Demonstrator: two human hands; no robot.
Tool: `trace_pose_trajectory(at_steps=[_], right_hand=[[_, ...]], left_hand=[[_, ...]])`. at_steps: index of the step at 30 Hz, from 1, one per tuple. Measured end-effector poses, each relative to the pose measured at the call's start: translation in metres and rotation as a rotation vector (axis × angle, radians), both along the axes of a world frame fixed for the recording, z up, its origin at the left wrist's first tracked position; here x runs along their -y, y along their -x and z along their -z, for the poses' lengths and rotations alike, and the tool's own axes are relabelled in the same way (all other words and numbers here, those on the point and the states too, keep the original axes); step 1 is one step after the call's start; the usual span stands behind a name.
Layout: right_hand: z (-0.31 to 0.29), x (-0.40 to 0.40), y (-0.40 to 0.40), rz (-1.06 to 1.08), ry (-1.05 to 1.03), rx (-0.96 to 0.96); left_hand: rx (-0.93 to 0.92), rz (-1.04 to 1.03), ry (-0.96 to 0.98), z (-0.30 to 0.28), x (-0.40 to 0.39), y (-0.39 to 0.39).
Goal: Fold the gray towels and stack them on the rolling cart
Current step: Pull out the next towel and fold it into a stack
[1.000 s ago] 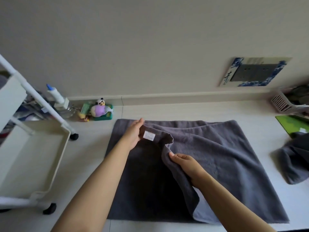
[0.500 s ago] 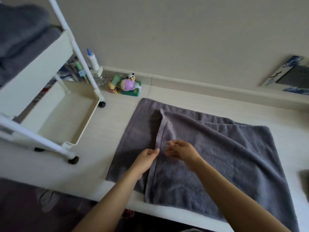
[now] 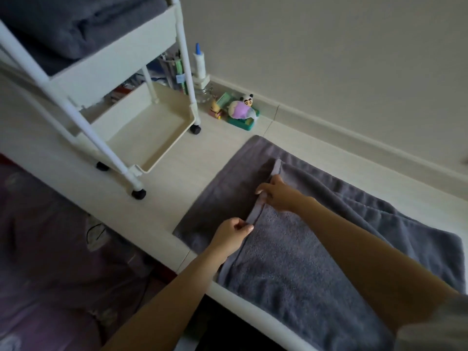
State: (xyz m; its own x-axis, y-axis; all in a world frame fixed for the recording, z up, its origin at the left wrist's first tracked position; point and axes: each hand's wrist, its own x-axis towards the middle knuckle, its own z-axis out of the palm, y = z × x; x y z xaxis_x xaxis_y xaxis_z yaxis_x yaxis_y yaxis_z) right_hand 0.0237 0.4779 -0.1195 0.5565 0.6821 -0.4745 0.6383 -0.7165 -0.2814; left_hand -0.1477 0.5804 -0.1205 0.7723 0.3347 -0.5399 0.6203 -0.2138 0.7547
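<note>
A gray towel (image 3: 304, 249) lies spread on the white table (image 3: 177, 181), its right part folded over to the left so that a hemmed edge runs across the middle. My left hand (image 3: 231, 235) pinches that hem near the table's front edge. My right hand (image 3: 277, 195) pinches the same hem farther back. The white rolling cart (image 3: 111, 72) stands on the table to the left. Folded gray towels (image 3: 71, 24) fill its upper tray; its lower tray (image 3: 141, 133) holds nothing.
Against the wall behind the cart stand a white bottle with a blue tip (image 3: 200, 63), a small yellow figure (image 3: 216, 111) and a panda toy on a green tray (image 3: 243, 110). A purple patterned cloth (image 3: 50, 262) lies below the table's front edge.
The view has swung left, bringing the cart's upper tray in. The towel's right part now lies folded flat. My hands have spread apart along the hem, right hand farther back.
</note>
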Motion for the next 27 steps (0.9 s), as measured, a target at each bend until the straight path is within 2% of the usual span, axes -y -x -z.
trace_pose_trajectory(at_steps=[4, 9, 11, 14, 16, 17, 19, 21, 24, 27], right_hand=[[-0.011, 0.008, -0.006, -0.095, 0.067, 0.151], [-0.030, 0.025, -0.024, -0.104, 0.000, 0.219], [-0.050, 0.027, -0.033, -0.047, -0.115, 0.217], [-0.085, 0.024, -0.051, -0.022, -0.505, 0.186], [-0.102, 0.013, -0.060, -0.032, -0.625, 0.169], [-0.106, 0.002, -0.060, -0.033, -0.613, 0.183], [-0.101, -0.030, -0.056, -0.091, -0.560, 0.242], [-0.075, -0.059, -0.052, -0.132, -0.456, 0.214], [-0.024, -0.089, -0.050, -0.080, -0.260, 0.066], [-0.001, -0.102, -0.051, 0.026, -0.237, 0.078]], left_hand=[[-0.027, -0.044, 0.037, -0.004, 0.010, 0.012], [-0.068, -0.016, 0.266, -0.019, 0.004, 0.032], [0.000, -0.040, 0.309, -0.034, -0.002, 0.033], [0.092, -0.090, 0.337, -0.062, -0.015, 0.032], [0.130, -0.140, 0.361, -0.079, -0.029, 0.030], [0.148, -0.146, 0.294, -0.082, -0.039, 0.030], [0.140, -0.089, 0.023, -0.069, -0.065, 0.027], [0.045, -0.051, -0.208, -0.045, -0.085, 0.026], [-0.073, -0.038, -0.397, -0.009, -0.098, 0.024], [-0.055, -0.095, -0.542, 0.010, -0.097, 0.022]])
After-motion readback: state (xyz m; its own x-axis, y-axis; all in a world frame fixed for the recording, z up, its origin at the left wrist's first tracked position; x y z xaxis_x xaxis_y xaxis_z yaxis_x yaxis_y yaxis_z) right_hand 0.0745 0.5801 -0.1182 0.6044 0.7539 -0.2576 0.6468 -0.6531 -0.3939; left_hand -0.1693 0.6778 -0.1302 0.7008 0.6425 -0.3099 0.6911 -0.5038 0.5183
